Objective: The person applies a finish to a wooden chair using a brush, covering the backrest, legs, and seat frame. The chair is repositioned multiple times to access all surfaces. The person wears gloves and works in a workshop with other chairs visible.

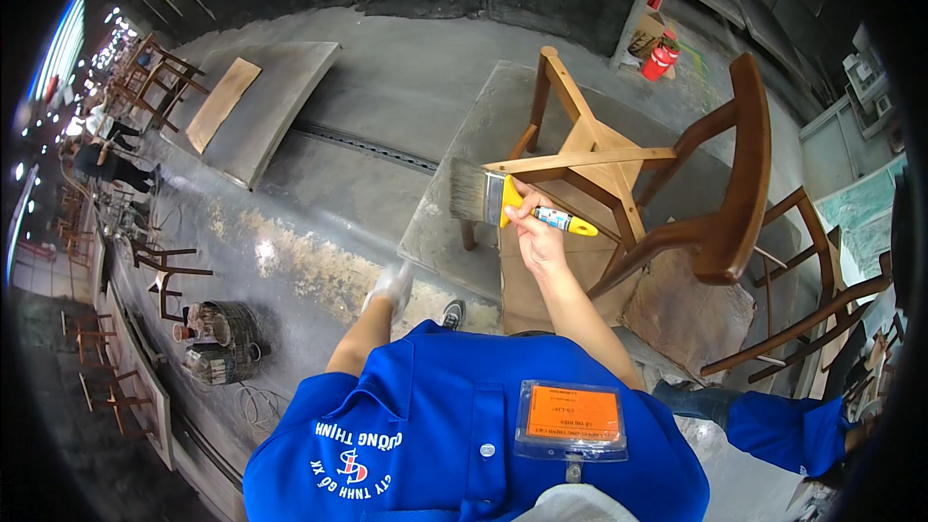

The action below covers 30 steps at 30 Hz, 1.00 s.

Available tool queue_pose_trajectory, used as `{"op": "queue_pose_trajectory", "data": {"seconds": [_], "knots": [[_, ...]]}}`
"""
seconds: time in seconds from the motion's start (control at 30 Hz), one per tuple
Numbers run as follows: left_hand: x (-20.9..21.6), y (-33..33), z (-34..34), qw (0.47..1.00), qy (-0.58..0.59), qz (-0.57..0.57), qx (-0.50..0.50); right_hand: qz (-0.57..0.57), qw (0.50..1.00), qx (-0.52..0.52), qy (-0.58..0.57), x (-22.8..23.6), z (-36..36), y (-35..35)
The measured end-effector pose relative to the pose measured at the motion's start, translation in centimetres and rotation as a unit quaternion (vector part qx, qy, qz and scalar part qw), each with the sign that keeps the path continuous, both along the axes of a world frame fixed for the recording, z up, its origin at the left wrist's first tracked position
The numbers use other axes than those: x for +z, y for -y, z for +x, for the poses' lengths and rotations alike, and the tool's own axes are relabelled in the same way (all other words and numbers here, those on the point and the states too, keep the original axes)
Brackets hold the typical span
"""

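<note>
My right hand grips a wide paintbrush by its yellow handle, bristles toward the left. The brush is in front of a wooden chair that lies tipped over on a low grey platform. The chair has dark brown legs and a curved back, with paler wood on its seat frame. I cannot tell whether the brush touches the chair. My left hand, in a white glove, hangs low beside the platform's near left corner. It is smeared, and its fingers are not clear.
Another chair frame stands at the right, near a person in a blue sleeve. A flat board lies on a second platform. Brush-filled containers stand left; red extinguishers stand far right. Several chairs and people line the left.
</note>
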<state>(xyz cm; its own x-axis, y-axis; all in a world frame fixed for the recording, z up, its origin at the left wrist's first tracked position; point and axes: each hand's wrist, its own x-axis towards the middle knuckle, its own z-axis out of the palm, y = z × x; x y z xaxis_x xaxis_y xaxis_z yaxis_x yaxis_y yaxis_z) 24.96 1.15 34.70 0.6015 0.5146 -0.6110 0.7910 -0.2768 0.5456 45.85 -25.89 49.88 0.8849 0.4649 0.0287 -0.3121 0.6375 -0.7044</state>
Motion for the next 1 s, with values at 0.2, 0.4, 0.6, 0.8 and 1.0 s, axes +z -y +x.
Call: {"op": "queue_pose_trajectory", "data": {"seconds": [0.2, 0.4, 0.6, 0.8, 1.0], "knots": [[-3.0, -7.3, -19.6, 0.972, -0.221, 0.013, -0.073, 0.137, 0.980, -0.041, -0.138, -4.6, -1.7, 1.9], [-4.3, -13.0, -20.7, 0.965, -0.249, 0.010, -0.087, 0.266, 0.926, -0.125, -0.237, -11.6, -4.7, -1.8], [-3.7, -17.2, -9.6, 0.957, -0.143, 0.093, -0.235, 0.125, 0.876, -0.303, -0.352, -13.2, -7.8, -7.3], [1.3, -20.3, 7.1, 0.981, 0.132, 0.062, -0.127, 0.252, 0.919, -0.248, -0.174, -10.9, -9.3, -7.6], [0.5, -18.3, 13.7, 0.972, 0.141, 0.001, -0.191, 0.118, 0.857, -0.404, -0.296, -8.0, -9.6, -2.5]]}}
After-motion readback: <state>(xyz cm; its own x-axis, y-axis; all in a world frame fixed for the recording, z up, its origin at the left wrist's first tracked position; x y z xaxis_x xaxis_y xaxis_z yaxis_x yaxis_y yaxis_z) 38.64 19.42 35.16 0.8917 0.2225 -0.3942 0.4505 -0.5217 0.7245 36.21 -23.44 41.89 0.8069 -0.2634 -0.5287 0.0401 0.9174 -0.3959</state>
